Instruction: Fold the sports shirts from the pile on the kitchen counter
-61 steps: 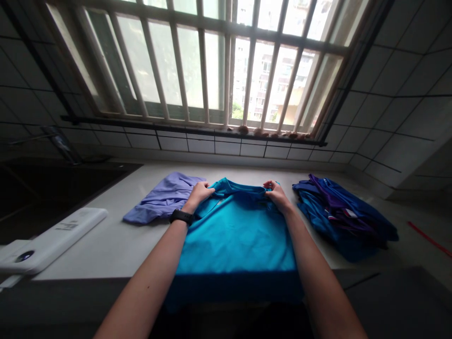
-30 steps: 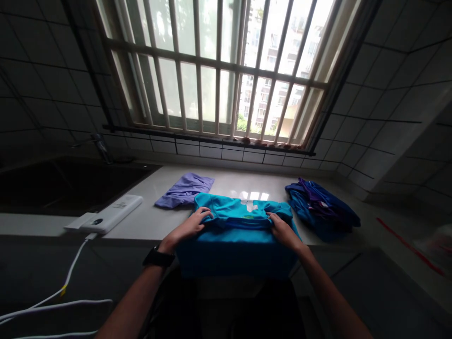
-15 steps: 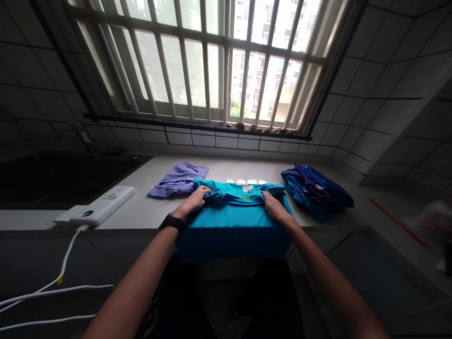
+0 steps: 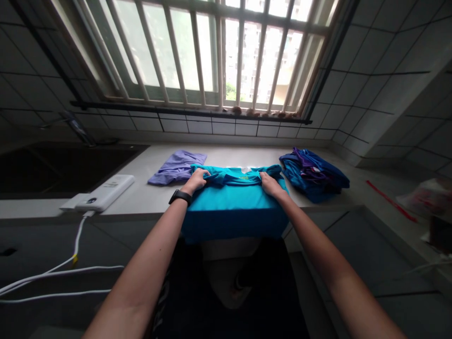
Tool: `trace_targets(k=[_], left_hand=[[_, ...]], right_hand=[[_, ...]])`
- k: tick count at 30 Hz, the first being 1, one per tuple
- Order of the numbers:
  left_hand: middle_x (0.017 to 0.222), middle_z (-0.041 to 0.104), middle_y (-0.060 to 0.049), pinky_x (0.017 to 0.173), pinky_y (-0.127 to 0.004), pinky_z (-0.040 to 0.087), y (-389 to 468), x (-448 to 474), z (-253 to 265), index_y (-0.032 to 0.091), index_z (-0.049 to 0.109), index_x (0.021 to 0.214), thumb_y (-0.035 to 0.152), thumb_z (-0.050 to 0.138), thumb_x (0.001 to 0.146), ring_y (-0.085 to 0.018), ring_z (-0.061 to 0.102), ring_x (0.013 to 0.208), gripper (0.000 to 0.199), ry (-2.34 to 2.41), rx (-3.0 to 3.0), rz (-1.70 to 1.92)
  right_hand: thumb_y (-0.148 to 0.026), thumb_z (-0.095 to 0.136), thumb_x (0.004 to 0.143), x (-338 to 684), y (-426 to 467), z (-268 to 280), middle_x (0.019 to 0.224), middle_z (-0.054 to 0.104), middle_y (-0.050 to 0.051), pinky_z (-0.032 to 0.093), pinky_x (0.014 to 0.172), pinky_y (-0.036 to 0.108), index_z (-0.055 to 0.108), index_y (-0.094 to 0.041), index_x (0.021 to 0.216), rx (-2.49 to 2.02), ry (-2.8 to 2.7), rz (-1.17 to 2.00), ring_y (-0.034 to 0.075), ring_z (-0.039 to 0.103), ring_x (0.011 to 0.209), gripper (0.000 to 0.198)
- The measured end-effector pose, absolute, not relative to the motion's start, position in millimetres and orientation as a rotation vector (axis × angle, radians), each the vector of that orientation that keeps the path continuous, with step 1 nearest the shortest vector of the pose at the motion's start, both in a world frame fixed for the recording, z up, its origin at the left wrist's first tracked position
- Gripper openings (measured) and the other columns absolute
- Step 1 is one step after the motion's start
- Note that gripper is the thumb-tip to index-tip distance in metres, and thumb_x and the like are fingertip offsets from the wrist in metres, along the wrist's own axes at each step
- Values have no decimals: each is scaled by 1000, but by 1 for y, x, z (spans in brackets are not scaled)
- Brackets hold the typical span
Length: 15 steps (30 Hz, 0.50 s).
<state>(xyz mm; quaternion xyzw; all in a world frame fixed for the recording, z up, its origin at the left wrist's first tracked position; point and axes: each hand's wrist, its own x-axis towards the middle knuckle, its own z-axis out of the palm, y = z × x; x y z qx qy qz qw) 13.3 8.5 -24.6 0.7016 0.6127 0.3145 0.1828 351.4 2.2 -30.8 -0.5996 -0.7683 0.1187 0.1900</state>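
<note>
A turquoise T-shirt (image 4: 235, 198) lies across the counter, its lower part hanging down over the front edge. My left hand (image 4: 197, 181) pinches the fabric at its left shoulder side. On the opposite side my right hand (image 4: 270, 183) grips the shirt near the collar. Between the hands the neckline shows, with a pale label and small green print. A folded lavender garment (image 4: 176, 167) sits just left of the shirt. To the right is a pile of folded blue and purple clothes (image 4: 314, 174).
A white power bank (image 4: 106, 193) with a white cable (image 4: 79, 235) lies near the counter's front edge on the left. Behind it is a dark sink (image 4: 63, 167) with a faucet (image 4: 76, 128). A red strip (image 4: 390, 201) and a plastic bag (image 4: 423, 195) are at right. A barred window (image 4: 197, 56) faces me.
The view has tilted downward, so everything sits higher in the picture. Both hands keep hold of the T-shirt, which lies in nearly the same place.
</note>
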Motion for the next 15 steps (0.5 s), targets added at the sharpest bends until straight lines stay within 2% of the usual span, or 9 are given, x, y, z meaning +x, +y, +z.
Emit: trace_targets(k=[3,6,11,15], left_hand=[[87,73,-9,98,-39,54,15,17,-23,15,73,83,12,52,52,-30,68,100,38,1764,2050,765],[93,76,-9,94,-33,53,26,23,-23,15,74,88,9,52,52,-29,69,102,43,1842,2050,757],[104,77,-11,95,-32,50,51,33,-25,15,75,92,6,54,53,-29,68,105,46,1940,2029,774],[103,75,-10,95,-32,50,72,35,-27,15,74,93,6,55,54,-28,67,103,45,1943,2046,764]], right_hand=[[-2,35,96,353,9,-30,138,66,13,43,111,33,62,-16,128,-1712,-2223,272,23,60,127,44],[-4,31,98,354,18,-30,142,62,15,42,111,33,58,-14,131,-1754,-2274,242,23,59,128,44],[-11,25,105,354,38,-28,150,56,15,39,111,28,55,-16,133,-1876,-2281,222,22,57,132,42],[-10,25,105,354,55,-25,151,55,16,40,109,31,54,-16,134,-1890,-2286,200,24,56,133,42]])
